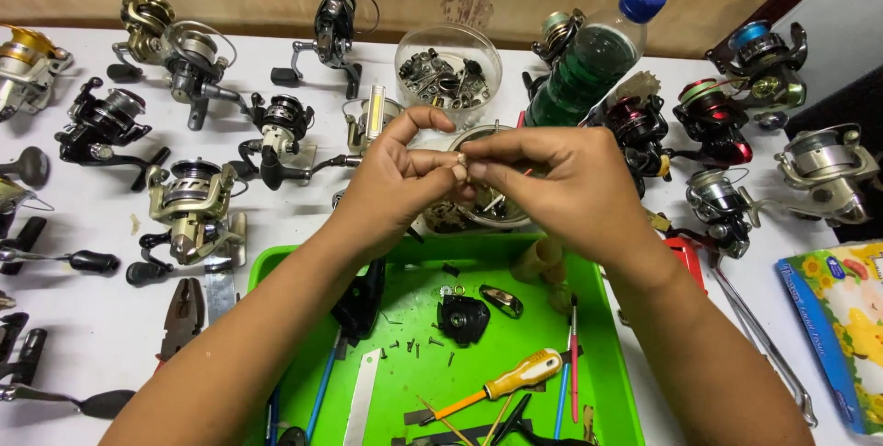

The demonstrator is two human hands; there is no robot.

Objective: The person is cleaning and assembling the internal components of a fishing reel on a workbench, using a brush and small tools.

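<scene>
Glossy green plastic tray point(607, 363), metal reels point(189, 198)

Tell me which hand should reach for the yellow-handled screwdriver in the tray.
Right, probably. The screwdriver lies in the green tray under the right hand; the left hand would have to cross over. Both hands pinch a small pale part.

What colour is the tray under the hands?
Bright green tray, seen in the head view.

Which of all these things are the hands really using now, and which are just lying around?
In use:
- left hand and right hand, pinching a tiny pale part between them
- green plastic tray below, with small dark screws and a black reel casing

Lying about:
- orange-handled screwdriver
- pliers
- blue-capped bottle of green liquid
- silver fishing reel
- clear round tub of metal parts
</scene>
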